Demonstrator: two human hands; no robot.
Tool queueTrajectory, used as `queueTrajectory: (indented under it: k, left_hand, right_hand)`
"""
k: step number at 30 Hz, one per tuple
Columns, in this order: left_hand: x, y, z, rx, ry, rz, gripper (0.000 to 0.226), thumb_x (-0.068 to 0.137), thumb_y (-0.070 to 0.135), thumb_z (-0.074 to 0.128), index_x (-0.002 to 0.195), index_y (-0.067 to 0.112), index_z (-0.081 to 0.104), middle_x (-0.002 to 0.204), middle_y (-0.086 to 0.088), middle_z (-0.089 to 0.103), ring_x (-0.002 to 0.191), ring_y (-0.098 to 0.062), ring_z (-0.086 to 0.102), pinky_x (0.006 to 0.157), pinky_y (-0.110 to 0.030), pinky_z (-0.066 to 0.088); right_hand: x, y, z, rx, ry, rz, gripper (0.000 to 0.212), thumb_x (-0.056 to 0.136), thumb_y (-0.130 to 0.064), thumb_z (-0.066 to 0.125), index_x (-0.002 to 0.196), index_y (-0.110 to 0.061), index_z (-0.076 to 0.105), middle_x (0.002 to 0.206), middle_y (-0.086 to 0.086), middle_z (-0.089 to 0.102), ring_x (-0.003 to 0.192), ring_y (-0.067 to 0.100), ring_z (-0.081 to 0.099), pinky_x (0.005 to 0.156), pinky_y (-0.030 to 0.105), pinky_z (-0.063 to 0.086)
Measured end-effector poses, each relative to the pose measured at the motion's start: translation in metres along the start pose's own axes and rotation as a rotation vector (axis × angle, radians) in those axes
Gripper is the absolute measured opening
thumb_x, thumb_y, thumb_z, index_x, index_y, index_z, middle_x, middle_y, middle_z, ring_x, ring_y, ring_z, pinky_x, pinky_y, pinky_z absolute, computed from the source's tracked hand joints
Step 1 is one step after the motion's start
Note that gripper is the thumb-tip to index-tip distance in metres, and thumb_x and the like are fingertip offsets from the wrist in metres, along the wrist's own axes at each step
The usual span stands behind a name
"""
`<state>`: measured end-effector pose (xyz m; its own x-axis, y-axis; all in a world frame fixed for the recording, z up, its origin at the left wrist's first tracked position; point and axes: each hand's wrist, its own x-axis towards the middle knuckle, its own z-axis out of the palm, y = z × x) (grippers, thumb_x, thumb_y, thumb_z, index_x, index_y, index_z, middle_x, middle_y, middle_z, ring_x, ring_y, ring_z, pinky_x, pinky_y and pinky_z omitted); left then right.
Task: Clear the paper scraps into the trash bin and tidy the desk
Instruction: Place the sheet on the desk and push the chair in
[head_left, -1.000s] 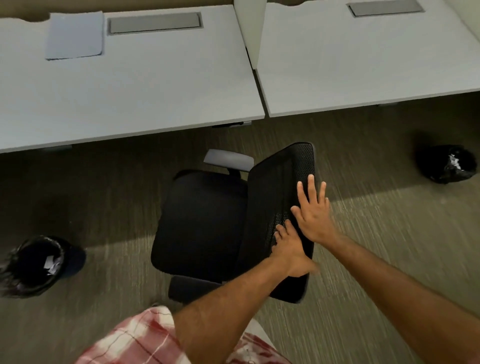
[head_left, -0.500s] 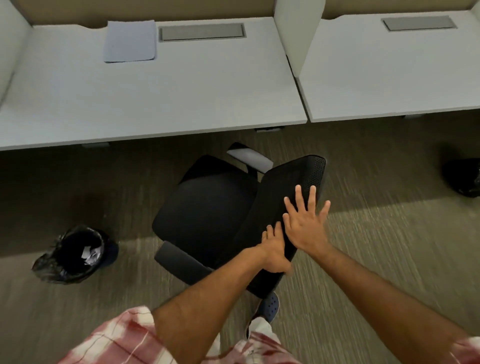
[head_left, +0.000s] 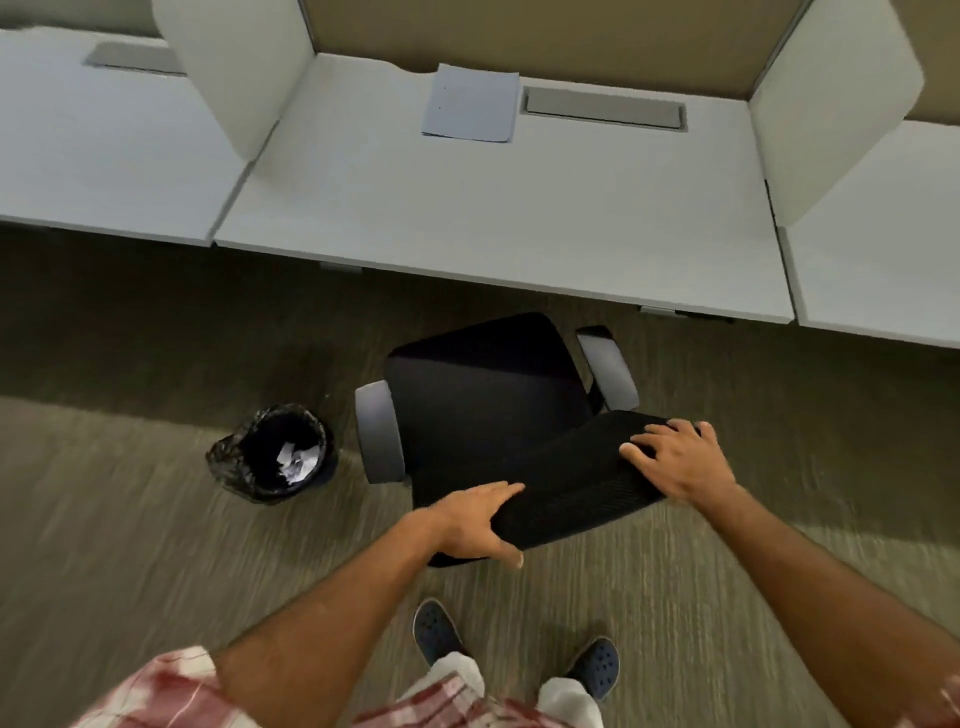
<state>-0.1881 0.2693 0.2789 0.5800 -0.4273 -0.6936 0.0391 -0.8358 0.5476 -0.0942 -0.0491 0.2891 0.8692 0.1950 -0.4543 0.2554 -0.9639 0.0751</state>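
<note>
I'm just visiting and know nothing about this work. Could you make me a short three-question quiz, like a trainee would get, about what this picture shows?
1. True or false: both hands rest on the chair backrest.
2. Which lies on the desk? A) a laptop B) a sheet of paper C) a mug
3. Fill in: the bin on the floor, left of the chair, holds white ____.

Key
1. True: the left hand grips the backrest's left end, and the right hand lies on its right end.
2. B
3. Paper scraps
</note>
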Motion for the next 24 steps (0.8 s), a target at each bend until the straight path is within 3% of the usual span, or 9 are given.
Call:
queueTrajectory:
  k: [2, 4, 7, 10, 13, 16, 18, 21, 24]
  left_hand:
    - [-0.019, -0.037, 0.005, 0.067, 0.226, -0.066, 0.099, 0.072, 0.091, 0.040, 0.153, 0.035, 0.026, 0.159, 0.004, 0.034, 0.143, -0.018, 0.035, 0.114, -0.042, 0.033]
    - [-0.030, -0.059, 0.010, 0.110, 0.442, -0.106, 0.088, 0.079, 0.089, 0.021, 0.142, 0.033, 0.047, 0.140, 0.007, 0.055, 0.125, -0.014, 0.053, 0.102, -0.038, 0.044]
    - [-0.035, -0.082, 0.005, 0.217, 0.630, -0.005, 0.068, 0.088, 0.077, 0.027, 0.119, 0.029, 0.065, 0.110, 0.010, 0.068, 0.096, -0.011, 0.064, 0.083, -0.033, 0.051]
    - [-0.037, -0.107, -0.023, 0.252, 0.802, 0.051, 0.038, 0.090, 0.059, 0.042, 0.099, 0.031, 0.067, 0.089, 0.013, 0.066, 0.077, -0.006, 0.062, 0.069, -0.028, 0.051]
    - [-0.034, -0.124, -0.055, 0.237, 0.827, 0.005, 0.027, 0.090, 0.049, 0.047, 0.099, 0.032, 0.066, 0.090, 0.013, 0.067, 0.077, -0.005, 0.062, 0.069, -0.024, 0.047]
    - [-0.024, -0.128, -0.061, 0.153, 0.705, -0.087, 0.025, 0.092, 0.047, 0.050, 0.100, 0.032, 0.067, 0.094, 0.012, 0.068, 0.084, -0.010, 0.064, 0.072, -0.027, 0.048]
    - [-0.020, -0.126, -0.051, 0.115, 0.617, -0.188, 0.031, 0.091, 0.054, 0.048, 0.090, 0.030, 0.067, 0.088, 0.010, 0.069, 0.081, -0.014, 0.065, 0.065, -0.030, 0.045]
    - [-0.031, -0.130, -0.035, 0.075, 0.661, -0.194, 0.044, 0.085, 0.067, 0.042, 0.083, 0.031, 0.067, 0.080, 0.015, 0.068, 0.073, -0.006, 0.062, 0.060, -0.027, 0.041]
    - [-0.043, -0.136, -0.027, 0.092, 0.747, -0.111, 0.038, 0.087, 0.060, 0.049, 0.091, 0.031, 0.073, 0.088, 0.018, 0.070, 0.080, -0.002, 0.064, 0.075, -0.024, 0.047]
  right_hand:
    - [0.004, -0.019, 0.001, -0.017, 0.026, 0.000, 0.066, 0.092, -0.070, 0.014, 0.128, -0.041, 0.061, 0.136, -0.012, 0.060, 0.127, 0.023, 0.046, 0.103, 0.048, 0.027]
    - [-0.001, -0.038, 0.009, -0.047, 0.051, 0.001, 0.065, 0.092, -0.069, 0.015, 0.124, -0.039, 0.064, 0.129, -0.012, 0.064, 0.119, 0.023, 0.049, 0.095, 0.046, 0.030]
    - [-0.014, -0.061, 0.023, -0.064, 0.044, 0.010, 0.062, 0.094, -0.065, 0.015, 0.124, -0.039, 0.063, 0.125, -0.012, 0.064, 0.113, 0.022, 0.048, 0.089, 0.043, 0.031]
    - [-0.016, -0.082, 0.023, 0.023, 0.068, 0.094, 0.063, 0.091, -0.069, 0.017, 0.121, -0.040, 0.065, 0.122, -0.014, 0.064, 0.112, 0.019, 0.049, 0.089, 0.043, 0.031]
    - [-0.019, -0.105, 0.016, 0.082, 0.052, 0.181, 0.064, 0.088, -0.072, 0.020, 0.120, -0.039, 0.064, 0.124, -0.014, 0.063, 0.117, 0.019, 0.048, 0.090, 0.047, 0.033]
    - [-0.030, -0.118, 0.021, 0.132, 0.009, 0.271, 0.064, 0.087, -0.073, 0.021, 0.124, -0.039, 0.061, 0.131, -0.016, 0.059, 0.128, 0.018, 0.044, 0.091, 0.050, 0.035]
    - [-0.034, -0.117, 0.024, 0.147, 0.003, 0.319, 0.068, 0.085, -0.074, 0.021, 0.126, -0.038, 0.061, 0.137, -0.018, 0.057, 0.132, 0.017, 0.041, 0.092, 0.049, 0.037]
    - [-0.024, -0.118, 0.020, 0.143, 0.006, 0.347, 0.070, 0.082, -0.076, 0.020, 0.123, -0.039, 0.064, 0.137, -0.021, 0.057, 0.133, 0.016, 0.041, 0.089, 0.046, 0.038]
    - [-0.013, -0.123, 0.014, 0.154, 0.001, 0.333, 0.068, 0.084, -0.076, 0.024, 0.121, -0.038, 0.066, 0.135, -0.021, 0.058, 0.133, 0.018, 0.042, 0.089, 0.048, 0.037]
